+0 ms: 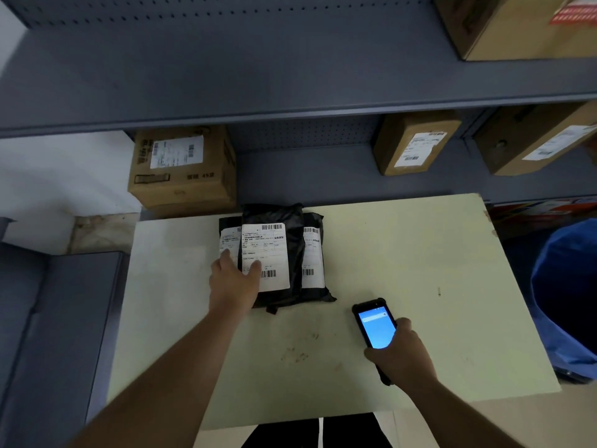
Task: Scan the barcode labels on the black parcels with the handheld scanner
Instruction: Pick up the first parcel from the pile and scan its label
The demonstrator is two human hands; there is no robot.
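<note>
Three black parcels lie overlapped at the far middle of the cream table. The top parcel carries a white label with barcodes at its top and bottom. A left parcel and a right parcel stick out from under it, each with its own label. My left hand rests flat on the left edge of the stack, fingers spread over the labels. My right hand grips the black handheld scanner low over the table, right of the parcels, its blue screen lit and facing up.
Grey metal shelves rise behind the table. Cardboard boxes stand on them: one at back left, two at back right, one on the upper shelf. A blue bin or bag sits by the table's right edge.
</note>
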